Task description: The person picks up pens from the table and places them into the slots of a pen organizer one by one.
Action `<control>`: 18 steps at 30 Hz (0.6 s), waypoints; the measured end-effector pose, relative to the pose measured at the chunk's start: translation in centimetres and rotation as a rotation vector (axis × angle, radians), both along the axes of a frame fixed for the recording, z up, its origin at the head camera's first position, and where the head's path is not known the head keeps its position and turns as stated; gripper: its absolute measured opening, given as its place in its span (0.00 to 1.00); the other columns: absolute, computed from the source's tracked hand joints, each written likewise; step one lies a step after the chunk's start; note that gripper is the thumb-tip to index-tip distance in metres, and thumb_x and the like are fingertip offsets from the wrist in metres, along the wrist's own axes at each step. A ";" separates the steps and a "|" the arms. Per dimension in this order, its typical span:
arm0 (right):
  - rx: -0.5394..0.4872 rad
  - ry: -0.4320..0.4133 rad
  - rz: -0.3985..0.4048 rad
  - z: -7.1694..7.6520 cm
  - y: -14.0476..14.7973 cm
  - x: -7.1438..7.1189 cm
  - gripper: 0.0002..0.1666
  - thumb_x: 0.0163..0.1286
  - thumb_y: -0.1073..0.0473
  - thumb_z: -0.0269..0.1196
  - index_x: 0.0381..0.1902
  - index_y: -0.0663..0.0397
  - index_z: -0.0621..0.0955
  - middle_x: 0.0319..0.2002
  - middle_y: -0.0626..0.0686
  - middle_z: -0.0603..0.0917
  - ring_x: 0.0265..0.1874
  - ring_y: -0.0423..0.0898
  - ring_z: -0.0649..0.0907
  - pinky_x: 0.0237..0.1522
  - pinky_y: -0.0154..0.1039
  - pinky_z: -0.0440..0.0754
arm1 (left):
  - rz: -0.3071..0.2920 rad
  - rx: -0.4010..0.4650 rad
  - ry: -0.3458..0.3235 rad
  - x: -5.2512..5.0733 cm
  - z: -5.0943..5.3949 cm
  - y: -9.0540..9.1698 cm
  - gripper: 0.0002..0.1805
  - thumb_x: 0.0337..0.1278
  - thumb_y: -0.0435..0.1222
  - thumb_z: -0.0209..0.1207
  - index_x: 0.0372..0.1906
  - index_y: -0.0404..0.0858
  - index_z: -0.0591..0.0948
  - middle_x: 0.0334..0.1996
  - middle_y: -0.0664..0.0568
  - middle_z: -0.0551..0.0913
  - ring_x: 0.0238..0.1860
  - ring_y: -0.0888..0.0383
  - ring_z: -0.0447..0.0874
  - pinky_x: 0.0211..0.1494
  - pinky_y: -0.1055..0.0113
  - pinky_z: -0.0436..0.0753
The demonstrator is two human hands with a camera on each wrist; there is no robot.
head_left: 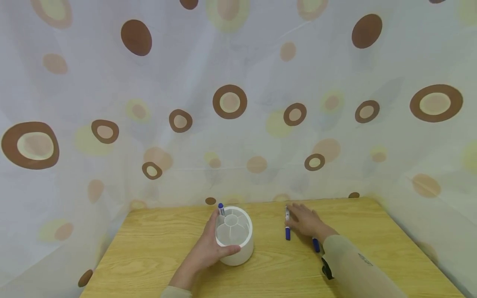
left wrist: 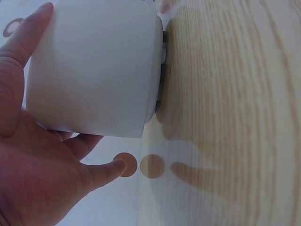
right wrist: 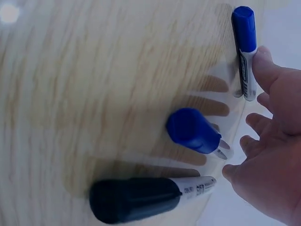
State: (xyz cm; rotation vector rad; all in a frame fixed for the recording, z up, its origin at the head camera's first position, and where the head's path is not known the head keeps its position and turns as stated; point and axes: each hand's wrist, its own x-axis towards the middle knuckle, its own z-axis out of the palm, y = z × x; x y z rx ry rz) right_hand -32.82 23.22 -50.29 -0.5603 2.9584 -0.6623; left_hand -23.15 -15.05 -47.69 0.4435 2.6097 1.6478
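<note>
In the head view, the left hand (head_left: 208, 247) reaches in from the near edge and grips the white round organizer (head_left: 240, 257), its thumb laid across the near wall and its fingers around the left side. The organizer stands on the wooden table (head_left: 160, 244), with a blue-capped marker (head_left: 221, 209) upright in a compartment at its far left. The right hand (head_left: 306, 220) comes in from the lower right, palm down, fingers pointing away and left, beside a lying marker (head_left: 287, 232); another blue cap (head_left: 316, 245) shows by the wrist.

In the left wrist view, one digit lies along the organizer's wall, others bend behind it, and one juts out clear of it.

In the right wrist view, the right hand is loose, fingers spread and grasping nothing visible. Its thumb tip meets the lying marker's edge, though contact is hard to judge. The second blue-capped marker and a black-capped marker (right wrist: 150, 197) lie near the fingers.
</note>
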 end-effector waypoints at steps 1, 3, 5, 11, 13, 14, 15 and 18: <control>-0.004 -0.012 0.008 0.1 0.0 0.0 0.44 0.85 0.44 0.63 0.84 0.67 0.66 0.80 0.78 0.63 0.80 0.82 0.58 0.73 0.88 0.50 | 0.000 -0.001 0.000 0.0 0.0 0.0 0.76 0.50 0.47 0.86 0.91 0.37 0.43 0.85 0.29 0.54 0.80 0.29 0.62 0.81 0.28 0.61; 0.000 -0.010 0.032 -0.1 0.0 -0.1 0.44 0.85 0.45 0.63 0.84 0.67 0.65 0.80 0.78 0.63 0.79 0.82 0.58 0.72 0.88 0.51 | 0.000 0.000 -0.001 0.0 0.0 -0.1 0.76 0.49 0.47 0.86 0.91 0.37 0.43 0.85 0.29 0.54 0.81 0.28 0.62 0.81 0.27 0.60; 0.000 -0.014 0.053 -0.4 0.1 -0.5 0.44 0.85 0.46 0.63 0.84 0.66 0.64 0.81 0.77 0.63 0.80 0.81 0.58 0.72 0.88 0.50 | -0.001 0.002 0.001 0.0 0.0 -0.1 0.76 0.49 0.47 0.86 0.91 0.37 0.43 0.85 0.29 0.54 0.80 0.28 0.62 0.81 0.27 0.60; 0.028 -0.004 0.091 0.4 -0.5 -0.4 0.42 0.84 0.47 0.65 0.84 0.63 0.67 0.81 0.72 0.67 0.81 0.79 0.57 0.74 0.87 0.44 | -0.001 0.003 0.007 0.0 -0.1 -0.1 0.76 0.49 0.47 0.87 0.91 0.37 0.43 0.85 0.28 0.55 0.80 0.28 0.62 0.81 0.27 0.61; 0.043 -0.006 0.090 0.5 -0.7 -0.4 0.42 0.84 0.47 0.65 0.84 0.62 0.67 0.81 0.71 0.67 0.81 0.79 0.57 0.75 0.86 0.43 | -0.001 0.000 0.005 0.0 -0.1 -0.1 0.76 0.50 0.47 0.86 0.91 0.38 0.43 0.85 0.29 0.55 0.80 0.28 0.63 0.80 0.27 0.61; 0.054 -0.010 0.087 0.7 -0.8 -0.3 0.42 0.84 0.47 0.66 0.84 0.62 0.67 0.81 0.71 0.67 0.82 0.78 0.57 0.75 0.86 0.43 | -0.002 0.001 0.004 0.0 -0.1 -0.1 0.76 0.50 0.47 0.86 0.91 0.38 0.43 0.85 0.29 0.54 0.80 0.28 0.62 0.80 0.27 0.61; 0.061 -0.008 0.088 0.6 -0.8 -0.4 0.43 0.83 0.46 0.66 0.84 0.62 0.67 0.81 0.71 0.67 0.82 0.78 0.57 0.75 0.86 0.44 | -0.002 0.002 0.003 0.0 0.0 -0.1 0.76 0.50 0.47 0.86 0.91 0.38 0.43 0.85 0.29 0.54 0.80 0.28 0.62 0.80 0.26 0.61; 0.072 -0.019 0.081 0.5 -0.9 -0.5 0.44 0.83 0.45 0.67 0.85 0.62 0.67 0.82 0.70 0.67 0.82 0.77 0.56 0.76 0.85 0.42 | -0.003 0.005 0.004 0.0 0.0 -0.1 0.76 0.50 0.47 0.86 0.91 0.38 0.43 0.85 0.29 0.54 0.80 0.28 0.62 0.80 0.27 0.61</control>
